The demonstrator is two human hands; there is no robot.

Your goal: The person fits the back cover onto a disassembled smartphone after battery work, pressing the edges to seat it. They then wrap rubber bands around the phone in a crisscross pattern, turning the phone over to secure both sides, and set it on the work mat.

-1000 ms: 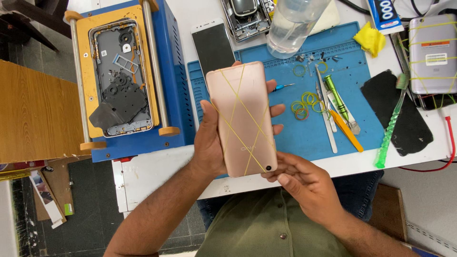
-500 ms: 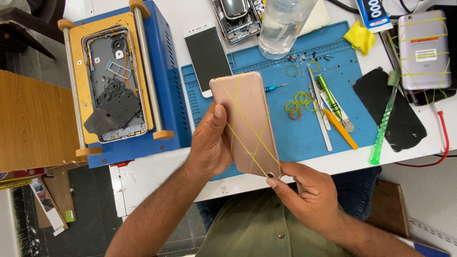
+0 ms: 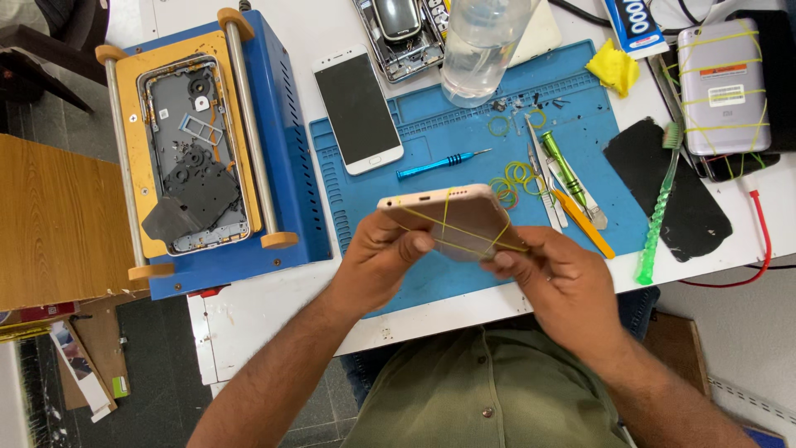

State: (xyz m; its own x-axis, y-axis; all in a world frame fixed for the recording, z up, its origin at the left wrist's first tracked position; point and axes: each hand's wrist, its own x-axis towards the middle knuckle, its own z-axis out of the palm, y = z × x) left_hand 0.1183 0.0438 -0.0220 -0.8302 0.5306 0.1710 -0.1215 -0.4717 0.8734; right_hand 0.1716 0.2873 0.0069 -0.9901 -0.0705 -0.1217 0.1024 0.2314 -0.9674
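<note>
— Rose-gold phone [image 3: 452, 217] sits where?
— Between both hands, above the blue mat [image 3: 464, 158]. Left hand [image 3: 383, 261] fingers clamp its edge; right hand [image 3: 554, 278] fingers pinch yellow rubber bands [image 3: 464, 241] across it.
— Step?
— Banding, seemingly; next needs even tension.

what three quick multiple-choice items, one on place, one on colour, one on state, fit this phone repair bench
1. Where does the blue screwdriver lie?
A. on the blue mat
B. on the floor
C. inside the bottle

2. What colour are the bands round the held phone?
A. red
B. yellow
C. black

3. How is that phone held?
A. lying flat on the mat
B. in the left hand alone
C. raised between the left hand and right hand

Answers: 1 A, it rests on the mat beside the white phone; 2 B, yellow bands cross its back; 3 C, both hands have a grip on it.
</note>
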